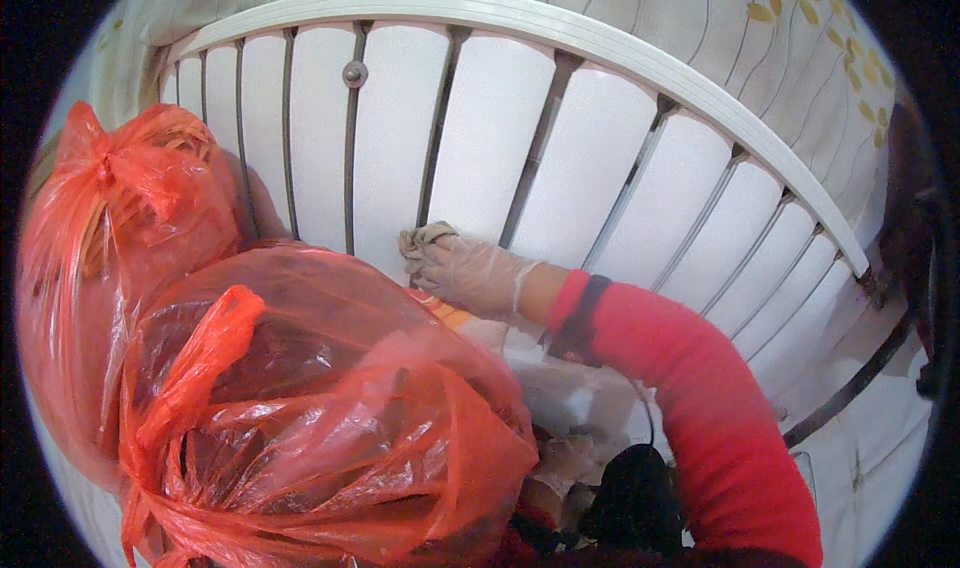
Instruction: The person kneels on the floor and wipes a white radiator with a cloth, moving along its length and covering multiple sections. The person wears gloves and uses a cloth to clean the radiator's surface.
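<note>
My right hand [480, 274], in a thin see-through disposable glove, is closed around a crumpled grey-beige cloth [429, 247]. It rests against the lower front of a white sectional radiator [487, 148], by the dark gap between two of its panels. The red sleeve [675, 343] of my right arm reaches in from the lower right, with a dark band near the wrist. My left hand is out of view. Close beside the gloved hand bulges a large knotted red plastic bag [337, 403], which hides the radiator's lower left part.
A second tied red plastic bag [127, 268] stands against the radiator's left end. Wallpaper [757, 50] with yellow flowers covers the wall behind. A dark pipe [855, 384] leaves the radiator's lower right end. Below my arm is a dark shoe-like shape [637, 500].
</note>
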`<state>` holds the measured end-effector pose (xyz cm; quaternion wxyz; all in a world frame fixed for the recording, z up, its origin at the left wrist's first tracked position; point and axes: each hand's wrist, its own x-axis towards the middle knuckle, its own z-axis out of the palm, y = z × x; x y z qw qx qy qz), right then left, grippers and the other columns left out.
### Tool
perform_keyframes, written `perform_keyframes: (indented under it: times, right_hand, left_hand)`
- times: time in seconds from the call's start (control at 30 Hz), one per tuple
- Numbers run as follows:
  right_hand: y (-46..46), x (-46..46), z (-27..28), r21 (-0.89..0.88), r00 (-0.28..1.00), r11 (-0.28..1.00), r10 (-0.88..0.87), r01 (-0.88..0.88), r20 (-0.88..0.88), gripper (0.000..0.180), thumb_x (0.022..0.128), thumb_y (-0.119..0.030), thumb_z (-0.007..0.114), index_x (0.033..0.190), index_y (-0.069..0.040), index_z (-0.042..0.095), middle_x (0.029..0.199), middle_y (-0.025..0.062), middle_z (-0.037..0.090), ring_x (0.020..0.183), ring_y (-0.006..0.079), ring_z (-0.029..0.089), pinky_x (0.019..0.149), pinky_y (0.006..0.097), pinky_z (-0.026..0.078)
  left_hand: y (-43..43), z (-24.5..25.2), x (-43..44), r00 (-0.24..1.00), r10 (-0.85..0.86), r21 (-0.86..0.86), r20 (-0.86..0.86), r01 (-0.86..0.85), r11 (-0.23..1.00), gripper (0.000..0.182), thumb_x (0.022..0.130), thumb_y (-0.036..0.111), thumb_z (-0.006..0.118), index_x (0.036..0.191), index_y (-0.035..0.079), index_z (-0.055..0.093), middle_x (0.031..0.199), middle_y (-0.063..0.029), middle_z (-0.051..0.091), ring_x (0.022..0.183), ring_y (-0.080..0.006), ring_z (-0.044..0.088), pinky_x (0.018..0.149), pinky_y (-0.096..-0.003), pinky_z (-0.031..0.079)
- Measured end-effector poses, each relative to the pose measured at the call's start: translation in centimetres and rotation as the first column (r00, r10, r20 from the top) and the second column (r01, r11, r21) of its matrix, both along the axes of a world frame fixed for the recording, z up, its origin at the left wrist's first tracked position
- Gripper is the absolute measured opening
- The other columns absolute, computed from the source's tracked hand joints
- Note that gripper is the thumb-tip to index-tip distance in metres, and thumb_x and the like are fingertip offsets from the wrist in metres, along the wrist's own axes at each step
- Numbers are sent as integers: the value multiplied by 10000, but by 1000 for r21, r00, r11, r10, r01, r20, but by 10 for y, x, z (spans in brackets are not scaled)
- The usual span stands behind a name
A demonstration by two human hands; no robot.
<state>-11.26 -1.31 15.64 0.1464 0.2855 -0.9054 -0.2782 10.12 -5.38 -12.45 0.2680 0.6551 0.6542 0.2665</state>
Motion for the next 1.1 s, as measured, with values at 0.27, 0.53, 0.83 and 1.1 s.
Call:
perform_keyframes:
  times: [0.27,0.53,0.83,1.1]
  right_hand:
    - [21,78,151,328,800,944,162,45,-578,235,844,-174,648,1063,-91,672,1110,84,649,1064,253,619,969,433,482]
    - [28,80,198,345,811,873,-91,344,-578,341,857,-255,655,1185,-167,695,1186,71,652,1149,232,603,1049,410,439]
    - [1,73,206,334,808,786,-326,520,-491,288,801,-138,656,1085,-123,709,1091,82,673,1115,230,619,1061,377,427]
    - [18,70,116,271,903,918,-168,289,-395,220,812,-130,634,1018,-82,695,998,72,671,1023,229,620,1061,409,428]
  left_hand:
    - [8,-7,1,999,42,29,-33,-41,999,404,920,361,574,1243,120,600,1132,-199,669,1031,-397,664,836,-539,541]
    - [3,-12,-2,997,43,-40,70,-41,998,480,942,471,566,1245,100,590,1248,-203,634,1145,-427,613,913,-534,506]
    - [9,-37,3,987,-10,77,-162,23,997,406,941,442,566,1016,55,662,989,-188,702,953,-400,677,794,-530,532]
    - [16,-63,16,984,91,214,-150,-57,975,318,907,360,598,1064,90,659,912,-146,715,901,-358,700,741,-540,551]
